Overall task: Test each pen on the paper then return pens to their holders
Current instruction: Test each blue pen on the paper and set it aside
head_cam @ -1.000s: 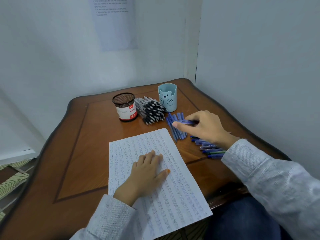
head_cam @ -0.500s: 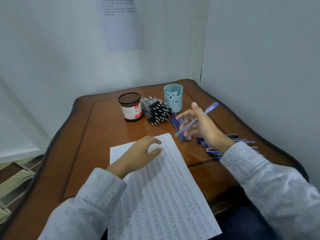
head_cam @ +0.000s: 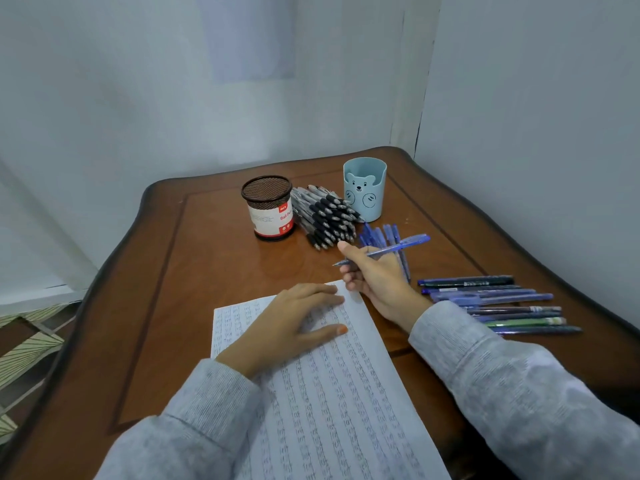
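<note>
- Our right hand (head_cam: 375, 277) grips the blue pen (head_cam: 398, 248), fingers curled round it; its tip sticks out left of them, its tail to their right.
- The paper (head_cam: 332, 403) lies just below that tip, pressed under our left hand (head_cam: 294, 322), whose fingers are flat and straight.

The paper (head_cam: 346, 410) runs off the bottom edge, its writing illegible.
</note>
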